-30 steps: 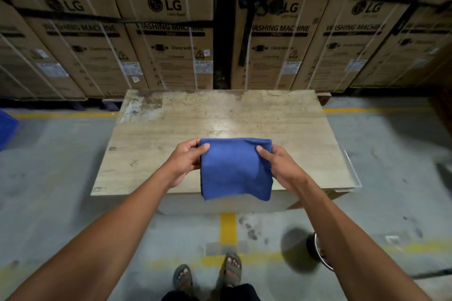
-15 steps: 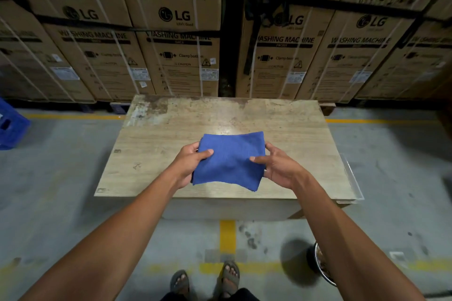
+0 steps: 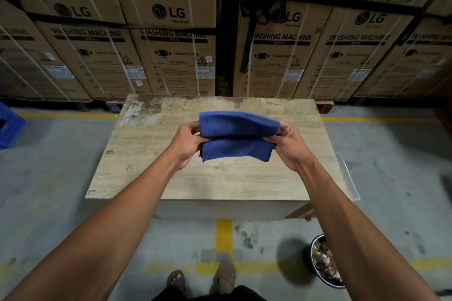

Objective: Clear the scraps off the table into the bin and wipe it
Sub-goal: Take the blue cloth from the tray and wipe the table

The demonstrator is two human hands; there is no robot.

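Above the worn wooden table (image 3: 220,178) we hold a folded blue cloth (image 3: 237,135) stretched between both hands — the fold doubled over, one layer on top of the other. Our left hand (image 3: 187,145) pinches its left edge; our right hand (image 3: 289,145) pinches its right edge. On the floor by our right arm sits the scrap-filled bin (image 3: 318,259).

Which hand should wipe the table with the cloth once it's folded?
Probably either: the left hand and right hand each grip one end of the cloth above the middle of the table. A slight edge to the left, since the bin stands on the right.
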